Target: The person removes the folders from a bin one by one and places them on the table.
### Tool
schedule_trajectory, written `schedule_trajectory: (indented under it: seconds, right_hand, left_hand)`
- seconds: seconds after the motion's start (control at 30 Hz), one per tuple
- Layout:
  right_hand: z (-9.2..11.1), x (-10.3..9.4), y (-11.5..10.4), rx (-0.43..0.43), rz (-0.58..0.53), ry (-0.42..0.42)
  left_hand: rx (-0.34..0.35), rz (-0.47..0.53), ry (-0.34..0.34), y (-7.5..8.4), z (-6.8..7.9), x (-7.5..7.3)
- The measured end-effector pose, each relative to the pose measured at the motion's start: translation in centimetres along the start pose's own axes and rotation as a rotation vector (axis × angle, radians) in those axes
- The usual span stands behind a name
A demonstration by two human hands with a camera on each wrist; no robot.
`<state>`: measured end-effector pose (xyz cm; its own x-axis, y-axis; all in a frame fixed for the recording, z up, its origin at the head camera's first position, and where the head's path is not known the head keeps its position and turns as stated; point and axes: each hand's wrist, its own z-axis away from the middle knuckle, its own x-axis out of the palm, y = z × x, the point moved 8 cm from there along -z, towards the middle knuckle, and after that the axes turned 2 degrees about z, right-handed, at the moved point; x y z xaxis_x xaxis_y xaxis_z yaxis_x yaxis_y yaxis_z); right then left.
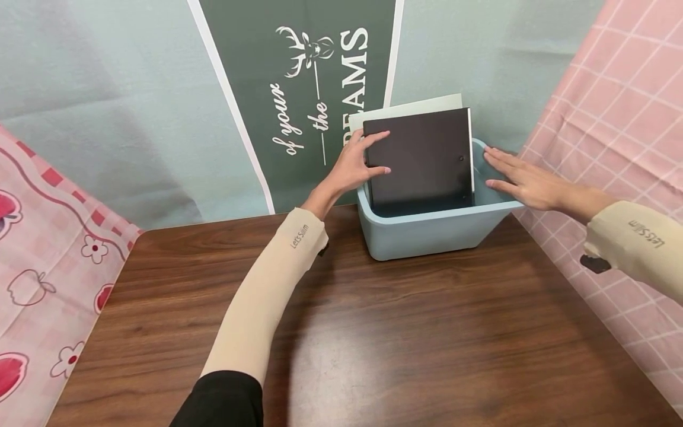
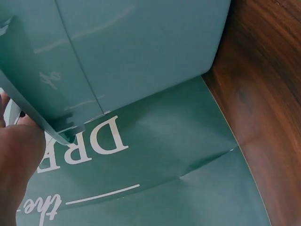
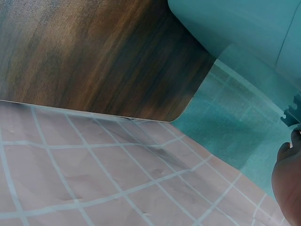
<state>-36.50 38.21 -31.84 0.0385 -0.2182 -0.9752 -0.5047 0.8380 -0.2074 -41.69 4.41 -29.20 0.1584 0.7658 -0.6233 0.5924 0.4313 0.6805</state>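
Note:
A light blue plastic bin (image 1: 427, 232) stands at the back right of the table. Upright inside it is a flat black rectangular item (image 1: 418, 163) with a white right edge and a small round mark. Behind that rises a pale green flat sheet (image 1: 411, 108). My left hand (image 1: 352, 163) is at the black item's left edge, thumb and index finger spread apart across its front. In the left wrist view, part of that hand (image 2: 21, 155) shows beside the bin's rim. My right hand (image 1: 528, 178) lies with straight fingers over the bin's right rim.
The brown wood-grain table (image 1: 427, 338) ends against a green printed backdrop (image 1: 309, 107) with white lettering and a deer head. Pink checked cloth (image 1: 613, 148) hangs at the right, close by the bin. A pink fruit-and-flower cloth (image 1: 48, 284) covers the left side.

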Motion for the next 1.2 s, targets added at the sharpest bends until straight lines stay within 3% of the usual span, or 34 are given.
schedule_trajectory:
  seconds: [0.6,0.87,1.2]
  right_hand:
    - [0.0,0.1,-0.1,0.003,-0.015,-0.008]
    - [0.2,0.1,0.1,0.001,-0.019,-0.002]
    - [0.2,0.1,-0.3,-0.006,-0.026,-0.008]
  left_hand:
    - [0.052,0.029,-0.21,1.6,-1.0,1.8]
    - [0.031,0.048,-0.184,1.7,-1.2,2.3]
    - [-0.045,0.105,-0.137,1.2,-0.6,1.9]
